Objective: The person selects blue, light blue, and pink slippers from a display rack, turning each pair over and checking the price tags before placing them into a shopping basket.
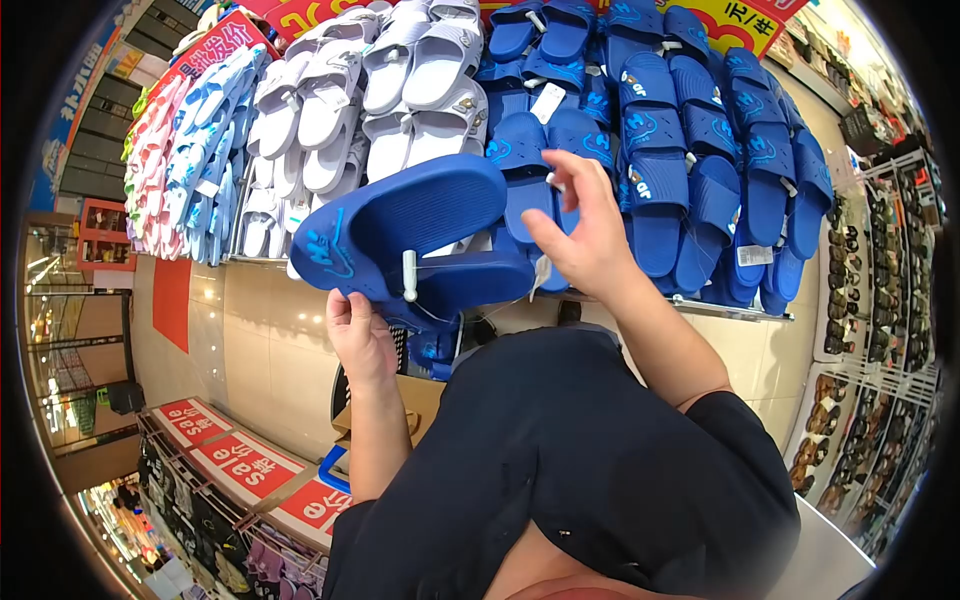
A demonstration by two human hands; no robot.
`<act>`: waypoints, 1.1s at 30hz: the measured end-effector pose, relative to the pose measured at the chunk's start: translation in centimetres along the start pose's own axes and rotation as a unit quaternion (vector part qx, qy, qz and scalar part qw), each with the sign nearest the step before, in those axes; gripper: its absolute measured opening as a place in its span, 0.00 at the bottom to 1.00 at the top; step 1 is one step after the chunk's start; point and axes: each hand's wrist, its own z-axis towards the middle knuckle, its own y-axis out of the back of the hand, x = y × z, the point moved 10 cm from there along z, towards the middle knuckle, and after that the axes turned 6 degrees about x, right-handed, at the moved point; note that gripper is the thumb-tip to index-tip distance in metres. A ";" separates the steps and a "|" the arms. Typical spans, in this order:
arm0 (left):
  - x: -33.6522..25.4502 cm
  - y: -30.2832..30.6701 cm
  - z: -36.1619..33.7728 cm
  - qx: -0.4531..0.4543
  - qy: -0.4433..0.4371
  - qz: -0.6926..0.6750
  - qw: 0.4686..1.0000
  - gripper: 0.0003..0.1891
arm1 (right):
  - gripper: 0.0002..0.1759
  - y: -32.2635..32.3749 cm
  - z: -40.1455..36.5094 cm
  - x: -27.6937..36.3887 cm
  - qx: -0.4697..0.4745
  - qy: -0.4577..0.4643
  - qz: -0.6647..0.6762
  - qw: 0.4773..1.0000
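A pair of blue slide slippers (425,215) hangs in front of me, soles tilted up, with light-blue lettering on the strap. My left hand (362,340) pinches the strap's lower edge between thumb and fingers. A white plastic fastener (409,276) sits between the two slippers, and a thin clear thread runs from it toward a small white tag (541,274). To the right of the pair, my right hand (590,235) is raised with thumb and fingers apart. Behind that hand hang more blue slippers (652,185) of a similar style.
White slippers (430,65) and light-blue patterned ones (207,130) fill the rack to the left. Red and yellow price signs (752,22) stand along its top. Shelves of shoes (885,260) line the right side. Red sale signs (245,463) top another rack at lower left.
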 end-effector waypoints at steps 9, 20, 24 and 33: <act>1.3 -0.7 -0.2 0.089 0.034 -0.033 0.995 0.14 | 0.21 -4.3 -1.6 1.4 0.252 -0.014 0.207 0.945; 2.7 -1.3 0.8 0.010 0.059 -0.054 0.997 0.12 | 0.23 -6.0 -2.0 -3.4 0.176 -0.161 0.342 0.909; 1.8 -1.7 1.5 0.055 0.092 -0.069 0.992 0.12 | 0.35 -6.4 -2.0 -5.3 0.190 -0.123 0.457 0.861; 0.6 -0.5 3.6 0.021 0.131 -0.153 0.979 0.18 | 0.52 -13.7 -6.6 -7.3 0.373 -0.142 0.460 0.793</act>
